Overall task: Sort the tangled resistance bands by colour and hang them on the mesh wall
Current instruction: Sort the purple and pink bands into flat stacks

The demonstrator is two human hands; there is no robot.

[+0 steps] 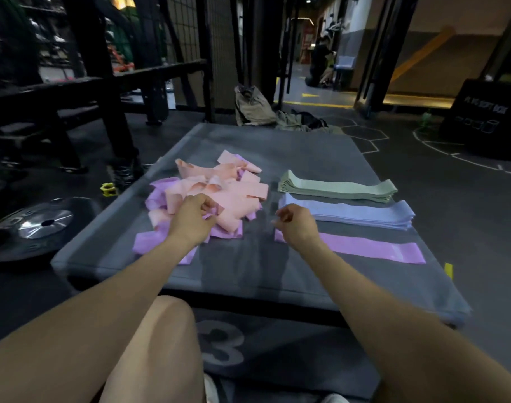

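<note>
A tangled heap of pink bands and purple bands lies on the left half of a grey mat. My left hand sits on the heap's near edge, fingers curled into the pink and purple bands. On the right lie flat sorted stacks: green bands farthest, blue bands in the middle, one purple band nearest. My right hand hovers over the left end of that purple band with fingers curled; nothing shows in its grip. The mesh wall stands at the back left.
A black weight plate and a yellow collar lie on the floor left of the mat. A black bench frame stands behind them. A beige bag and clothes sit past the mat's far edge. A person crouches in the far corridor.
</note>
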